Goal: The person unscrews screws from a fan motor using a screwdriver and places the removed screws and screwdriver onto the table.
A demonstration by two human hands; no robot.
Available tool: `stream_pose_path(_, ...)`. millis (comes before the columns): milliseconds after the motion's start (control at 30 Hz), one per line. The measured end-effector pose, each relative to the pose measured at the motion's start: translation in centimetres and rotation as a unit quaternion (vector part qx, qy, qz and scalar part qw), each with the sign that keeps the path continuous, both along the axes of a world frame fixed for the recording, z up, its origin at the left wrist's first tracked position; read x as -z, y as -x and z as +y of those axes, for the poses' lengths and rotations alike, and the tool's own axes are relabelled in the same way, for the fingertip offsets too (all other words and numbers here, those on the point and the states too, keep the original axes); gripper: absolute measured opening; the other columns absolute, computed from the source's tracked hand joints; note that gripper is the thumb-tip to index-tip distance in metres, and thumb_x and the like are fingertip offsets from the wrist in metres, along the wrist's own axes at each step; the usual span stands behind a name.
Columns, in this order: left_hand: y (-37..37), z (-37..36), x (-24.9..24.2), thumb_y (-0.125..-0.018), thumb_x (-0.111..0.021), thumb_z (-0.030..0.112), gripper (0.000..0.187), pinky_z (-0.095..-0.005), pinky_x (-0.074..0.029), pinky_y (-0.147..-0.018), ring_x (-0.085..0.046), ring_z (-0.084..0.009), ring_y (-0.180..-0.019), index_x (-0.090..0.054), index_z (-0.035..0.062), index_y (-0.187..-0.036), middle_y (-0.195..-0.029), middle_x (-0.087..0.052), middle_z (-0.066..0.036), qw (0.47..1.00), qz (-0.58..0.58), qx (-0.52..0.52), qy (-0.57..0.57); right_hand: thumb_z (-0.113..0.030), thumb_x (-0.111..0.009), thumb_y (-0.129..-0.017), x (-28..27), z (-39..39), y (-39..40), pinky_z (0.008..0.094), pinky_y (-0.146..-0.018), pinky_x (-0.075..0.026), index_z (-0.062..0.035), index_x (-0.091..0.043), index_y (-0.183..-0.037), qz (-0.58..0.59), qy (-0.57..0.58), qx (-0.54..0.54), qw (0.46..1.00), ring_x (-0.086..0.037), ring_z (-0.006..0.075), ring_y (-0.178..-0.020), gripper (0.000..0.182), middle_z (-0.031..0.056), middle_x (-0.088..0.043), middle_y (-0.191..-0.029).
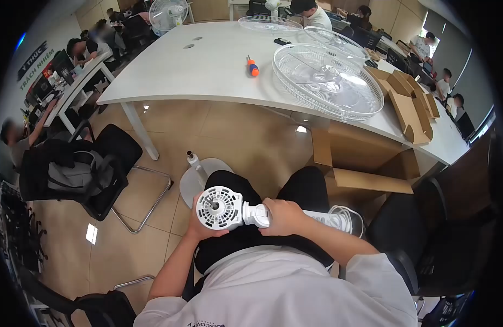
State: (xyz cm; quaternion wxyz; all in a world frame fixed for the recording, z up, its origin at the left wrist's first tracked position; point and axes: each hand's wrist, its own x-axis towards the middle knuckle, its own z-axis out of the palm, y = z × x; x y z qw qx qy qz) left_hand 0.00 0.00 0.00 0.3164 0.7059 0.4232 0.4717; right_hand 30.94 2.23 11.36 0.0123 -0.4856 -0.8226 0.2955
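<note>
A white fan motor head (219, 208) lies across my lap, its round slotted face and central shaft turned up toward me. My left hand (201, 222) is wrapped round the left and lower side of this housing. Around the neck joint (256, 215), just right of the motor, my right hand (285, 217) is closed. A white body section (323, 219) runs on to the right from under that hand, with a coiled white cord (347, 220) at its end. Beyond my left knee, a white stand pole (196, 163) rises from a round base (189, 188) on the floor.
Clear fan grilles (328, 82) lie on the right of the white table (170, 76), beside an orange-and-blue screwdriver (252, 67). An open cardboard box (366, 179) sits on the floor at right. A chair with a grey bag (77, 173) stands left. Other people sit at desks behind.
</note>
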Motion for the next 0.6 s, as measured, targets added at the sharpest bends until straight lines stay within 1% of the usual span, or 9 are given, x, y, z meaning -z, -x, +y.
stream_pose_path(67, -0.6, -0.3, 0.0, -0.05, -0.104, 0.045, 0.134, -0.0441, -0.041, -0.117, -0.055, -0.0298, -0.134, -0.031, 0.0013, -0.153, -0.142, -0.054, -0.014, 0.998, -0.056, -0.026, 0.014, -0.041, -0.085, -0.069, -0.4, 0.6, -0.1, 0.0463, -0.085, -0.059, 0.0016, -0.063, -0.114, 0.0, -0.019, -0.021, 1.0, -0.074, 0.0398, -0.095, 0.066, 0.0226, -0.075, -0.1)
stream_pose_path(100, -2.4, 0.8, 0.7, -0.05, -0.104, 0.045, 0.134, -0.0441, -0.041, -0.117, -0.055, -0.0298, -0.134, -0.031, 0.0013, -0.153, -0.142, -0.054, -0.014, 0.997, -0.071, -0.029, 0.004, -0.041, -0.085, -0.069, -0.7, 2.0, -1.3, 0.0463, -0.085, -0.059, 0.0016, -0.063, -0.114, -0.015, -0.028, -0.025, 0.999, -0.074, 0.0398, -0.095, 0.066, 0.0226, -0.075, -0.1)
stream_pose_path(200, -1.3, -0.1, 0.5, -0.047, -0.105, 0.043, 0.133, -0.0433, -0.043, -0.116, -0.056, -0.0282, -0.133, -0.033, 0.0014, -0.151, -0.14, -0.056, -0.013, 0.984, -0.157, -0.039, 0.071, -0.041, -0.084, -0.07, 0.2, 2.2, 0.4, 0.0461, -0.084, -0.059, 0.0016, -0.063, -0.113, -0.03, -0.014, -0.043, 0.999, -0.074, 0.0399, -0.094, 0.064, 0.0226, -0.074, -0.101)
stream_pose_path(233, -0.8, -0.4, 0.6, -0.047, -0.105, 0.043, 0.133, -0.0433, -0.043, -0.116, -0.056, -0.0282, -0.133, -0.033, 0.0014, -0.151, -0.14, -0.056, -0.013, 0.984, -0.155, -0.043, 0.075, -0.041, -0.084, -0.07, 0.7, 1.7, 0.7, 0.0461, -0.084, -0.059, 0.0016, -0.063, -0.113, -0.028, -0.009, -0.046, 0.998, -0.074, 0.0399, -0.094, 0.064, 0.0226, -0.074, -0.101)
stream_pose_path(300, -0.7, 0.2, 1.0, -0.05, -0.105, 0.039, 0.129, -0.0422, -0.045, -0.115, -0.058, -0.0265, -0.131, -0.034, -0.0009, -0.151, -0.139, -0.057, -0.014, 0.993, -0.106, -0.023, 0.043, -0.041, -0.084, -0.071, 1.1, 1.5, 0.2, 0.0456, -0.083, -0.059, 0.0012, -0.062, -0.112, -0.009, -0.054, -0.036, 0.998, -0.073, 0.0394, -0.094, 0.063, 0.0222, -0.074, -0.101)
stream_pose_path(333, -0.7, 0.3, 1.0, -0.048, -0.105, 0.042, 0.131, -0.0425, -0.043, -0.116, -0.057, -0.0267, -0.132, -0.033, 0.0011, -0.15, -0.138, -0.057, -0.013, 0.991, -0.113, -0.027, 0.06, -0.041, -0.084, -0.071, 1.2, 1.6, 0.2, 0.0456, -0.083, -0.059, 0.0012, -0.062, -0.112, -0.012, -0.052, -0.037, 0.998, -0.073, 0.0394, -0.094, 0.063, 0.0222, -0.074, -0.101)
stream_pose_path(400, -0.4, 0.5, 1.3, -0.048, -0.105, 0.042, 0.13, -0.0425, -0.043, -0.116, -0.057, -0.0265, -0.132, -0.033, 0.001, -0.149, -0.139, -0.057, -0.013, 0.991, -0.117, -0.027, 0.061, -0.041, -0.084, -0.071, 1.3, 1.6, 0.5, 0.0455, -0.083, -0.059, 0.0009, -0.062, -0.111, -0.004, -0.065, -0.037, 0.997, -0.073, 0.0388, -0.094, 0.062, 0.0218, -0.073, -0.101)
stream_pose_path(500, -0.1, 0.6, 1.5, -0.048, -0.105, 0.04, 0.129, -0.0425, -0.043, -0.116, -0.057, -0.0263, -0.131, -0.035, 0.0012, -0.148, -0.139, -0.057, -0.012, 0.987, -0.136, -0.027, 0.076, -0.04, -0.086, -0.07, 0.6, 2.1, 1.1, 0.0442, -0.084, -0.058, -0.0004, -0.062, -0.118, -0.039, -0.032, -0.035, 0.998, -0.073, 0.0375, -0.094, 0.067, 0.0197, -0.074, -0.102)
stream_pose_path(600, -0.2, 0.6, 1.4, -0.048, -0.105, 0.041, 0.128, -0.0425, -0.043, -0.116, -0.057, -0.0266, -0.132, -0.036, 0.0011, -0.148, -0.139, -0.057, -0.013, 0.99, -0.12, -0.03, 0.069, -0.039, -0.086, -0.069, 0.9, 2.2, 0.8, 0.0445, -0.085, -0.058, -0.0002, -0.062, -0.117, -0.024, -0.031, -0.04, 0.998, -0.073, 0.0375, -0.094, 0.066, 0.0205, -0.074, -0.102)
